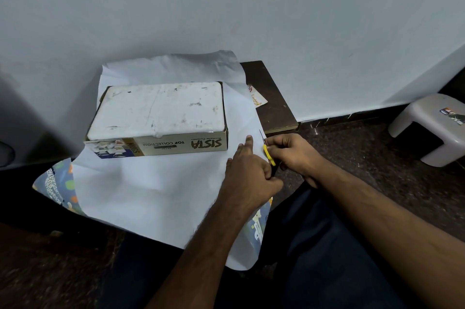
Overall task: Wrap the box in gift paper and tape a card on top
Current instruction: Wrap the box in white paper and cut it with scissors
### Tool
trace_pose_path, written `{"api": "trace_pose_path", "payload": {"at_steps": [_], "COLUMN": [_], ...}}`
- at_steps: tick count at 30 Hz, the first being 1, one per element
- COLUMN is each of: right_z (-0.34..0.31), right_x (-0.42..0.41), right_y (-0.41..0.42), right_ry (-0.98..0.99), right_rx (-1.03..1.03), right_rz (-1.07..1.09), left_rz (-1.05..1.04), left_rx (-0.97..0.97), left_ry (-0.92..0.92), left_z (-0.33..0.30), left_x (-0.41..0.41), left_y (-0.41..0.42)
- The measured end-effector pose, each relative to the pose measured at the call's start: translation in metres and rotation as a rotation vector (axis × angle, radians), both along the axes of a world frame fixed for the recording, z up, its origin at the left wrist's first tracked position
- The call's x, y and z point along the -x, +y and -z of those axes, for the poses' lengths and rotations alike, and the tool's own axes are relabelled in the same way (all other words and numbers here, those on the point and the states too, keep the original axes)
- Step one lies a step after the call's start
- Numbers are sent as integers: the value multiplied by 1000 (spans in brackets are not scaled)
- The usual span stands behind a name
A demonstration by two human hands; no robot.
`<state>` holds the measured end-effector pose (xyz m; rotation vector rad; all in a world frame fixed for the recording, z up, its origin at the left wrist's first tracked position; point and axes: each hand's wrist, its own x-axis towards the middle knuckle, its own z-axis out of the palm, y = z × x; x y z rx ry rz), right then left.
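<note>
A small dark wooden table is set against a pale wall, above a dark speckled floor. Most of its top is covered by a sheet of gift paper, laid white side up, with patterned corners curled over at the left and near edges. A small card is laid on the bare wood just beside the paper's right edge, and a pale plastic stool is stood on the floor well apart to the right.

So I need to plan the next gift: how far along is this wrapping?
Early. Done: the box sits on the paper, spread white side up. In hand: the right hand works yellow scissors at the paper's edge while the left hand holds it. Left: folding, taping, and attaching the card, lying on the table.
</note>
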<state>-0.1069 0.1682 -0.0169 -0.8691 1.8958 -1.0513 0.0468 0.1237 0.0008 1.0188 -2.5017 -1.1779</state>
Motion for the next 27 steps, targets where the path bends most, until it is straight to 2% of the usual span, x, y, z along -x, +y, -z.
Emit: {"api": "trace_pose_path", "payload": {"at_steps": [10,15,19,27], "right_z": [3,5,3,-5], "right_x": [2,1,-3,0], "right_y": [-3,-3,-6,-13], "right_ry": [-28,4,29,-16], "right_rx": [32,32,65,67], "right_rz": [39,35,116,137], "left_rz": [44,42,48,70], "left_rx": [42,28,36,52], "left_ry": [-77,-85,-87,-90], "left_z": [0,-1,-2,-1], "left_x": [3,3,3,4], "left_y": [1,2,1,2]}}
